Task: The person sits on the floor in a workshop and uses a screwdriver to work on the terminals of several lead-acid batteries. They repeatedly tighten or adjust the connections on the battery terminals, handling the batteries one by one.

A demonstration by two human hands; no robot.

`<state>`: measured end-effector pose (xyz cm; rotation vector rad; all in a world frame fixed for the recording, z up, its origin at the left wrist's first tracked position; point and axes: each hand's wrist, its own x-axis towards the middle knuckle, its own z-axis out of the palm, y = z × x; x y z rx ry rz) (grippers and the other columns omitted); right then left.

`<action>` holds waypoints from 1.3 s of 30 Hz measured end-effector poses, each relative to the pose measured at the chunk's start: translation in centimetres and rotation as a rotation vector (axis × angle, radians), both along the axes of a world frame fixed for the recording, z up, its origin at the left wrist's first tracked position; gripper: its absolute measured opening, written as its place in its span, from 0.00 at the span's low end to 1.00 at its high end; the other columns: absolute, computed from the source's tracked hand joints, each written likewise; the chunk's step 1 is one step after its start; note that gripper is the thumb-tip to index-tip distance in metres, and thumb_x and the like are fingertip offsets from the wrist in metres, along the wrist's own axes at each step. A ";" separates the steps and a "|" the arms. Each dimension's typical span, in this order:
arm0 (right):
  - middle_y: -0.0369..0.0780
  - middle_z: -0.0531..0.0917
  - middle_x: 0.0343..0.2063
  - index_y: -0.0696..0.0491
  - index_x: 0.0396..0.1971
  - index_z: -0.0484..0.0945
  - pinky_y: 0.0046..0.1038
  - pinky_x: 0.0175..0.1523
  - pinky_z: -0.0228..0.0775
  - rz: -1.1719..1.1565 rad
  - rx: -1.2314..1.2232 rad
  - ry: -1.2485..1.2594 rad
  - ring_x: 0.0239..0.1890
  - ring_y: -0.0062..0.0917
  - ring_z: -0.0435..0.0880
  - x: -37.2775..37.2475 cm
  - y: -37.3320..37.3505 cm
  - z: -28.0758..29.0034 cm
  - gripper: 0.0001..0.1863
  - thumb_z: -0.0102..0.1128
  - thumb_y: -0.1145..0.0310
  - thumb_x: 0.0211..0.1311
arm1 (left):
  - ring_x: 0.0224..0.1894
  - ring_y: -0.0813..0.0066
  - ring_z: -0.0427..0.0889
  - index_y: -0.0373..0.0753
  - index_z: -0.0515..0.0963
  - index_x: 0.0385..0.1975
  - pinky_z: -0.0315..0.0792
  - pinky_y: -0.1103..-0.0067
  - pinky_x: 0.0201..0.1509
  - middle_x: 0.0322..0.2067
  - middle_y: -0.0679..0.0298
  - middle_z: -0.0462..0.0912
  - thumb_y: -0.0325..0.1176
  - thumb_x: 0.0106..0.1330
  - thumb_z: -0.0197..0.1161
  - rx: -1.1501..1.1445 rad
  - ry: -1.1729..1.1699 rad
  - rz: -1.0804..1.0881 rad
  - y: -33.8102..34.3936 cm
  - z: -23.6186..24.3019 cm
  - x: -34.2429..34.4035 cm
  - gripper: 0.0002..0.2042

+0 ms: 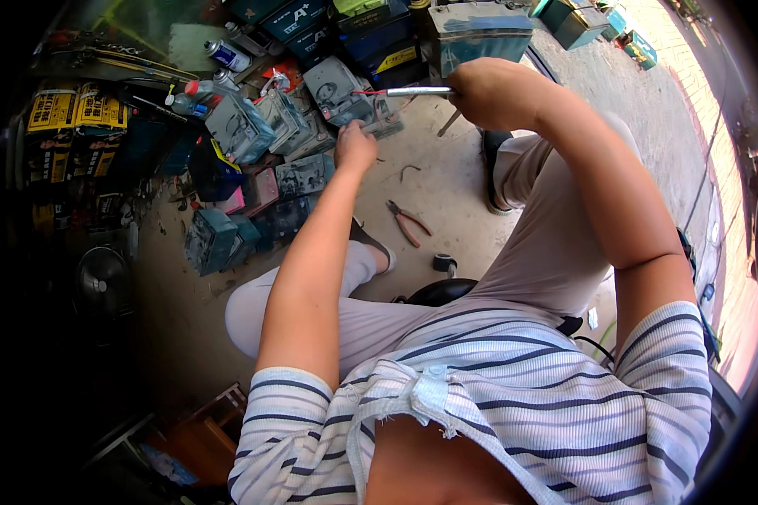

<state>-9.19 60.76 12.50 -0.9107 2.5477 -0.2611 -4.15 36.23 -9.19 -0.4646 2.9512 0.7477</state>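
my hands, apart: right hand [490, 96] clamped round rod [419, 91], left hand [357, 150] at battery [333, 86], grip unclear; work seemingly under way, amount left untellable.

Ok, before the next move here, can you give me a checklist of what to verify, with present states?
1. Right hand gripping the slim silver tool: ok.
2. Tool's red tip pointing away from the right hand: ok.
3. Red tip touching the grey battery: cannot tell.
4. Left hand steadying a battery: cannot tell; fingertips are close, contact unclear.
5. Red-handled pliers apart from both hands: ok, on the floor.
6. Neighbouring batteries neatly aligned: not ok, crowded at angles.
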 end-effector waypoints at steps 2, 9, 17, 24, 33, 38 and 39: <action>0.48 0.78 0.25 0.58 0.28 0.77 0.37 0.38 0.68 0.036 0.044 -0.052 0.32 0.42 0.77 1.0 0.1 0.4 0.10 0.47 0.69 0.54 | 0.49 0.56 0.71 0.38 0.70 0.46 0.68 0.69 0.50 0.47 0.57 0.71 0.30 0.55 0.55 -0.112 0.012 0.031 0.1 0.6 -1.6 0.17; 0.46 0.80 0.25 0.57 0.24 0.77 0.35 0.38 0.70 0.224 0.204 -0.254 0.33 0.41 0.79 1.9 0.3 0.0 0.08 0.48 0.76 0.45 | 0.50 0.60 0.67 0.44 0.74 0.40 0.65 0.68 0.51 0.45 0.62 0.70 0.31 0.52 0.61 -0.360 0.129 -0.116 0.7 0.8 -6.8 0.14; 0.46 0.80 0.26 0.58 0.26 0.77 0.35 0.37 0.71 0.239 0.159 -0.298 0.33 0.40 0.79 -0.1 0.1 -0.3 0.09 0.47 0.76 0.46 | 0.43 0.57 0.71 0.37 0.76 0.29 0.63 0.68 0.51 0.37 0.58 0.76 0.38 0.51 0.62 -0.276 0.403 -0.020 -3.7 -2.0 -8.8 0.11; 0.46 0.79 0.26 0.56 0.28 0.76 0.35 0.39 0.70 0.048 0.034 -0.124 0.34 0.40 0.78 -3.4 0.5 -0.5 0.08 0.48 0.71 0.53 | 0.56 0.52 0.64 0.40 0.77 0.33 0.60 0.69 0.58 0.52 0.47 0.66 0.41 0.52 0.62 0.053 0.175 0.409 -3.0 -1.6 -9.8 0.14; 0.47 0.80 0.27 0.58 0.29 0.77 0.35 0.39 0.70 -0.084 -0.098 -0.031 0.34 0.40 0.78 -6.1 -1.2 -0.8 0.10 0.48 0.72 0.50 | 0.56 0.60 0.67 0.40 0.81 0.27 0.62 0.73 0.56 0.56 0.54 0.66 0.39 0.51 0.63 0.223 0.195 0.485 -6.6 -4.9 -8.7 0.10; 0.45 0.77 0.21 0.58 0.35 0.75 0.33 0.34 0.68 -0.154 -0.323 -0.015 0.25 0.36 0.76 -7.2 -2.4 -0.8 0.12 0.49 0.66 0.58 | 0.56 0.66 0.68 0.38 0.82 0.24 0.63 0.75 0.55 0.56 0.58 0.67 0.37 0.49 0.65 0.279 0.348 0.533 -6.5 -6.2 -8.1 0.09; 0.43 0.78 0.20 0.58 0.37 0.75 0.29 0.34 0.68 -0.142 -0.384 -0.055 0.23 0.29 0.76 -7.4 -2.7 -0.6 0.12 0.53 0.66 0.57 | 0.56 0.67 0.68 0.38 0.82 0.23 0.64 0.75 0.54 0.56 0.58 0.67 0.37 0.49 0.65 0.299 0.369 0.549 -6.7 -6.5 -8.1 0.09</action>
